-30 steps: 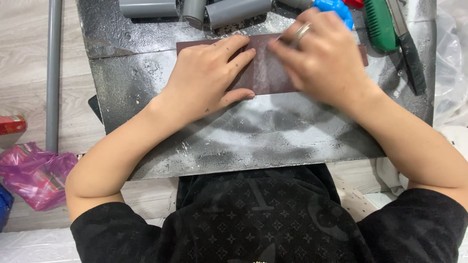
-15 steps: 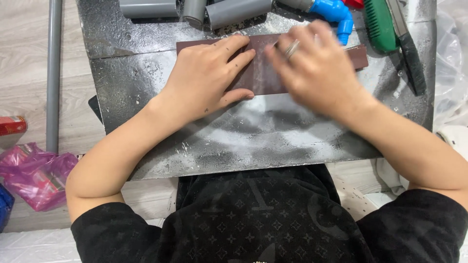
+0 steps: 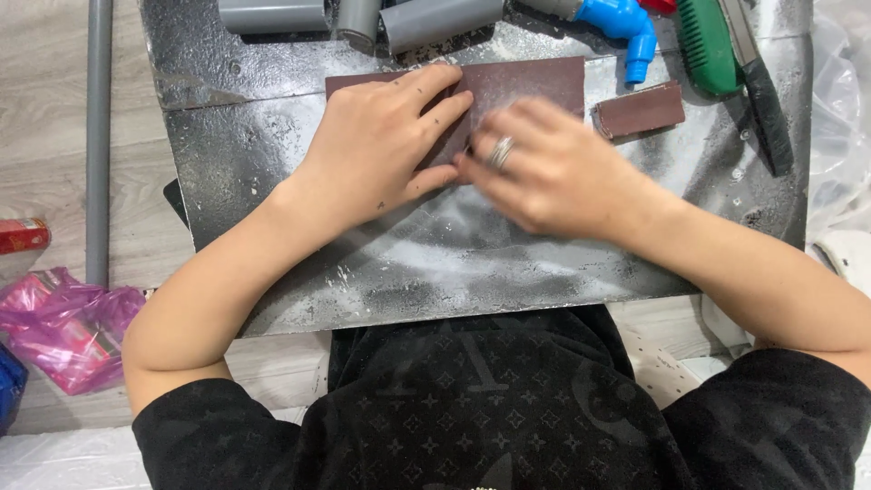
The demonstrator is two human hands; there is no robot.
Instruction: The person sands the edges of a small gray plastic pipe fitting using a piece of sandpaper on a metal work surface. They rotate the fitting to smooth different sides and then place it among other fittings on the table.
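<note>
1. Grey pipe sections (image 3: 413,16) lie along the far edge of the dusty dark board (image 3: 508,263).
2. A blue pipe elbow (image 3: 626,23) sits right of them.
3. A green-handled tool (image 3: 703,41) lies near the far right corner.
4. A long grey pipe (image 3: 98,136) lies on the floor, left.
5. A pink plastic bag (image 3: 68,322) lies near it.

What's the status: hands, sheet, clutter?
Left hand flat on brown sandpaper sheet. Right hand blurred at its lower edge, grip unclear. Small brown piece lies apart, right.
</note>
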